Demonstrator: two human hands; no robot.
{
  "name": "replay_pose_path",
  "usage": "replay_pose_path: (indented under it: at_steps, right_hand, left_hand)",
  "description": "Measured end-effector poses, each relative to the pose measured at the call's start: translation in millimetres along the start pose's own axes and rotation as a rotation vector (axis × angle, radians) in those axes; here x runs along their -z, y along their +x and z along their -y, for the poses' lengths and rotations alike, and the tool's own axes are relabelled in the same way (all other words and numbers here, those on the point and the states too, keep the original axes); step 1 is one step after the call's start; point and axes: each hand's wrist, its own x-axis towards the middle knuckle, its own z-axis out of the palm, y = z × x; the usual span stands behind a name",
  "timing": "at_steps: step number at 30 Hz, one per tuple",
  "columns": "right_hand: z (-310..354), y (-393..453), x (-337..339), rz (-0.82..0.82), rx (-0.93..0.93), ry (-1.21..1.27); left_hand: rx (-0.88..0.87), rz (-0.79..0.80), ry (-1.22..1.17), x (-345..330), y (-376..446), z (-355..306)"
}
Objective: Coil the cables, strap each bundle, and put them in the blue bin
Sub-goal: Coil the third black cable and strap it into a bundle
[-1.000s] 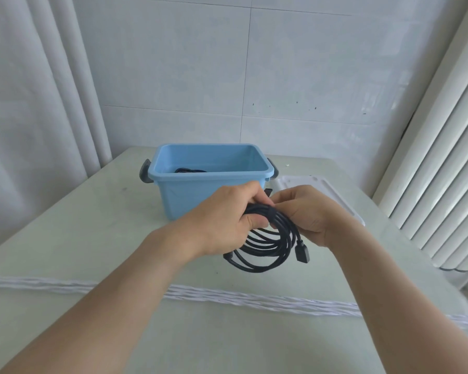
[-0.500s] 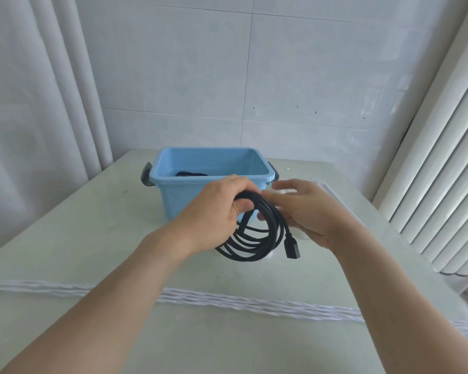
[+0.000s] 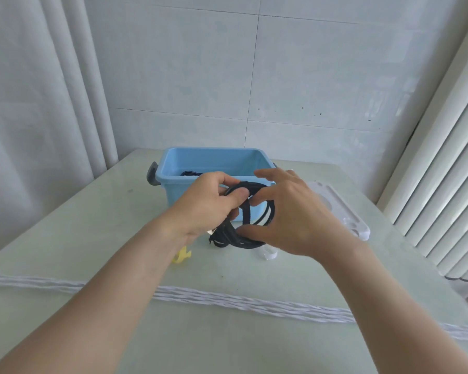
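A coiled black cable (image 3: 247, 225) hangs in the air just in front of the blue bin (image 3: 173, 168). My left hand (image 3: 208, 206) pinches the top of the coil between thumb and fingers. My right hand (image 3: 289, 214) cups the coil's right side, its thumb under the lower loops and its fingers spread at the top. Inside the bin lies another dark cable (image 3: 191, 173), mostly hidden by the rim. A yellow strap (image 3: 181, 256) and a white strap (image 3: 268, 252) lie on the table below my hands.
The bin's white lid (image 3: 343, 214) lies flat to the right of the bin. A band of white cords (image 3: 227, 298) runs across the table near me. Curtains hang at left, a white radiator stands at right, a tiled wall behind.
The coil has risen and turned more upright before the bin. My right hand opened around its right side. The yellow and white straps on the table are now uncovered.
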Motion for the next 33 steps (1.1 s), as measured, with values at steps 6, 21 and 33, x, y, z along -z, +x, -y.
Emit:
replay_pose_path:
  at_steps: [6, 21, 33]
  right_hand:
    - [0, 4, -8, -0.134, 0.021, 0.293]
    - [5, 6, -1, -0.192, -0.17, 1.19]
    - [9, 0, -2, -0.25, -0.042, 1.078]
  left_hand:
    - [0.075, 0.06, -0.326, 5, 0, -5]
    - [-0.174, -0.065, -0.024, 13, -2, -7]
    - [-0.083, 0.246, -0.023, 37, -4, -13]
